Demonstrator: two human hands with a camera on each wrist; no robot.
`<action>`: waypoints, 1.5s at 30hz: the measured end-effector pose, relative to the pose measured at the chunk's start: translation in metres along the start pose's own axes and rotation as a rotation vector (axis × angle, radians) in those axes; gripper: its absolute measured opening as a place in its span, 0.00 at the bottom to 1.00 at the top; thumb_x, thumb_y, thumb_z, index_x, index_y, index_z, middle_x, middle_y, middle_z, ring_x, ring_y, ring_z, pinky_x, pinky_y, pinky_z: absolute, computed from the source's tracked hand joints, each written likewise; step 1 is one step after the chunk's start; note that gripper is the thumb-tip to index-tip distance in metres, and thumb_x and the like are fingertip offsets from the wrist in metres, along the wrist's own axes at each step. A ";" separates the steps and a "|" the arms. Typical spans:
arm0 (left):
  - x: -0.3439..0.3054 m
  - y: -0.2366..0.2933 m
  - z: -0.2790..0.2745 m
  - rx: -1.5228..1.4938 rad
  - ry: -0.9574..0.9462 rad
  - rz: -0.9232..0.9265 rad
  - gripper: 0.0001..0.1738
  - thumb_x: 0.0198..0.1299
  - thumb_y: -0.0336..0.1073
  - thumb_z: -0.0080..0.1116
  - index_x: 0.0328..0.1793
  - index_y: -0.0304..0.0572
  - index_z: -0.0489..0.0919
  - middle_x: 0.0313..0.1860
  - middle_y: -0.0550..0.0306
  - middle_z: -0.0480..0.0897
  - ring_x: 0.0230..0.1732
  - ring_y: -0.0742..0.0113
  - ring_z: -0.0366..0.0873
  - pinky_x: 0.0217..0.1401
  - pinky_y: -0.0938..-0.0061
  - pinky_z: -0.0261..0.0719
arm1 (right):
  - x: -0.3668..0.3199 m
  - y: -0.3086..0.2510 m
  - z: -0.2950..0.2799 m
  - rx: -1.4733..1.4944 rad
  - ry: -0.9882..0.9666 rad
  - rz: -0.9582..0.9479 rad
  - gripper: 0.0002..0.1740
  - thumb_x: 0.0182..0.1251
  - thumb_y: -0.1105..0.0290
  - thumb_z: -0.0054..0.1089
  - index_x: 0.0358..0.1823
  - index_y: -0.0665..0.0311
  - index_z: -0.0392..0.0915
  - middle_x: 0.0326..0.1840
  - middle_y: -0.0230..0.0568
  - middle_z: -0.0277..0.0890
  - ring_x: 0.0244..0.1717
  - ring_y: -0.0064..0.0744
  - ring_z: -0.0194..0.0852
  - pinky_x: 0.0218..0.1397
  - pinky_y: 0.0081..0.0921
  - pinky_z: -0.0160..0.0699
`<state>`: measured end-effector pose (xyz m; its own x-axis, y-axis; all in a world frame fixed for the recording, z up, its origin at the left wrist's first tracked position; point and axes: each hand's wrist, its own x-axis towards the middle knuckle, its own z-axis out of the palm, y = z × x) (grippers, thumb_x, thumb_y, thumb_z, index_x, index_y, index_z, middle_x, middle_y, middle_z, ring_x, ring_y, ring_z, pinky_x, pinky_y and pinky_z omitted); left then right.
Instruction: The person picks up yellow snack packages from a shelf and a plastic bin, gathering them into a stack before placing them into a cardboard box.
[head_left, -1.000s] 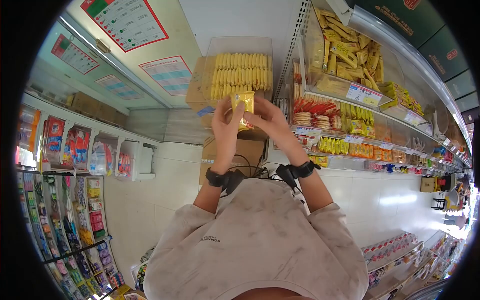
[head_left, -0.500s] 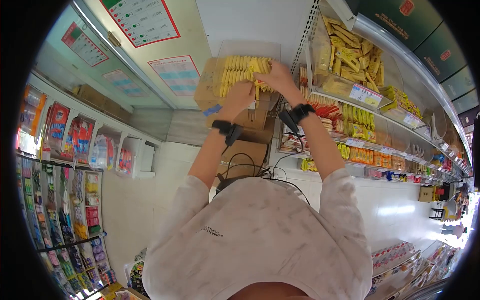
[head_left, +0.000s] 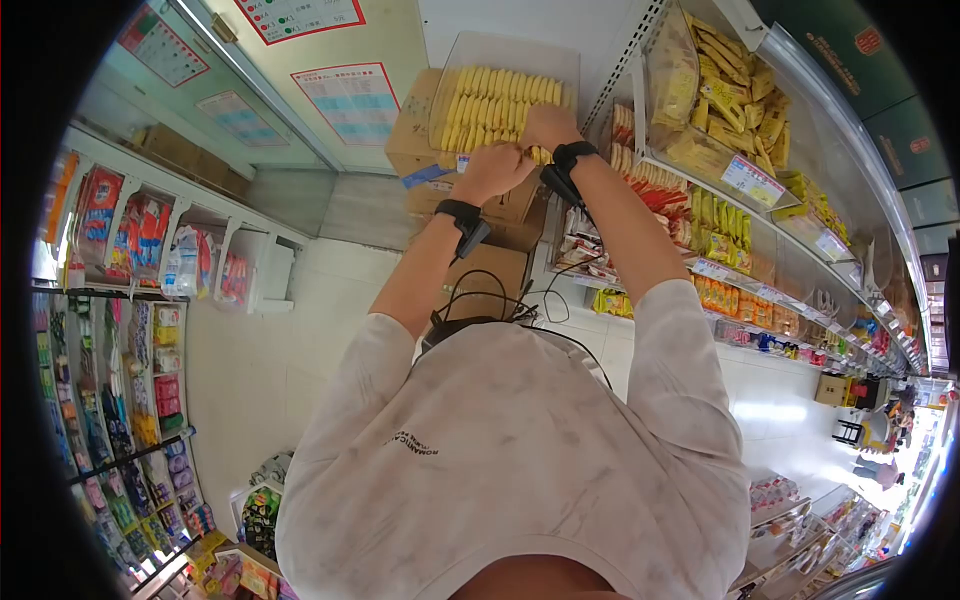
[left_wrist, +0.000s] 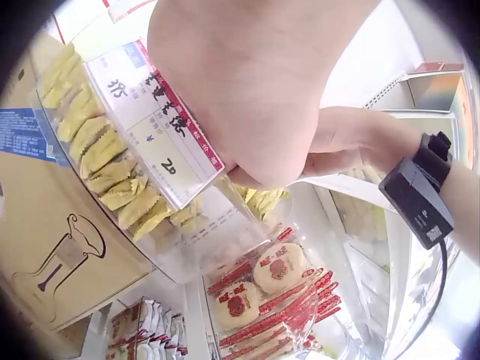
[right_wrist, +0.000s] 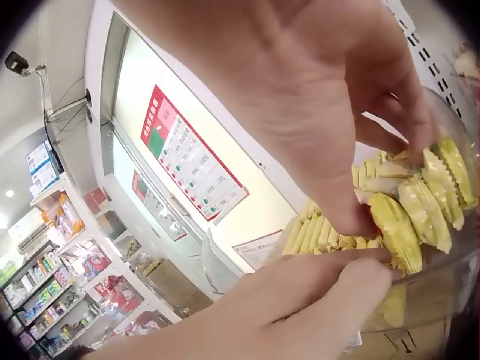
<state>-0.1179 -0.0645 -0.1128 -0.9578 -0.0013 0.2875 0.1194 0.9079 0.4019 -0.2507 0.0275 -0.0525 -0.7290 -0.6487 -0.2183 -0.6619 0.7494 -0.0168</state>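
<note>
A clear plastic bin (head_left: 560, 55) holds rows of yellow wrapped snack packets (head_left: 485, 95). Over its front right corner, my right hand (head_left: 548, 127) pinches a yellow snack packet (right_wrist: 397, 232) among the others, thumb on its near side and fingers reaching past it. My left hand (head_left: 495, 172) is at the bin's front rim beside the right hand; in the right wrist view its thumb and index finger straddle that rim. A handwritten price card (left_wrist: 154, 124) on the bin's front is partly covered by the left hand in the left wrist view.
Cardboard boxes (head_left: 410, 145) support the bin. To the right, shelves hold a tub of larger yellow packets (head_left: 735, 90) and red-and-white wrapped round biscuits (left_wrist: 277, 268). A glass-doored cabinet (head_left: 250, 110) stands left, and black cables (head_left: 490, 290) hang before my shirt.
A yellow packet held up in both hands one second ago went down to the bin's right side. Since then the left hand has shifted right along the bin's front, close to the right hand.
</note>
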 end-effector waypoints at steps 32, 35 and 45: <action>0.000 -0.011 0.007 0.071 -0.003 -0.029 0.22 0.71 0.49 0.46 0.58 0.47 0.83 0.51 0.49 0.80 0.54 0.46 0.80 0.50 0.52 0.83 | -0.033 0.014 0.016 0.250 0.249 -0.071 0.12 0.64 0.69 0.62 0.39 0.72 0.86 0.43 0.65 0.84 0.42 0.60 0.86 0.50 0.45 0.85; 0.002 -0.011 0.009 0.126 -0.035 -0.046 0.22 0.71 0.48 0.46 0.57 0.46 0.83 0.52 0.49 0.80 0.55 0.48 0.80 0.50 0.51 0.83 | -0.082 0.018 0.013 0.575 0.571 -0.116 0.13 0.69 0.71 0.57 0.48 0.72 0.84 0.45 0.61 0.86 0.45 0.55 0.88 0.51 0.40 0.85; -0.002 -0.004 -0.008 -0.012 0.007 0.036 0.19 0.70 0.46 0.50 0.47 0.42 0.86 0.45 0.52 0.82 0.52 0.48 0.80 0.50 0.56 0.83 | -0.182 0.032 0.049 1.431 0.429 -0.002 0.12 0.80 0.76 0.48 0.56 0.71 0.79 0.49 0.44 0.86 0.48 0.31 0.87 0.55 0.28 0.85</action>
<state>-0.1150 -0.0712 -0.1083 -0.9508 0.0282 0.3084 0.1571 0.9022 0.4018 -0.1304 0.1764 -0.0612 -0.8907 -0.4483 0.0749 -0.1211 0.0754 -0.9898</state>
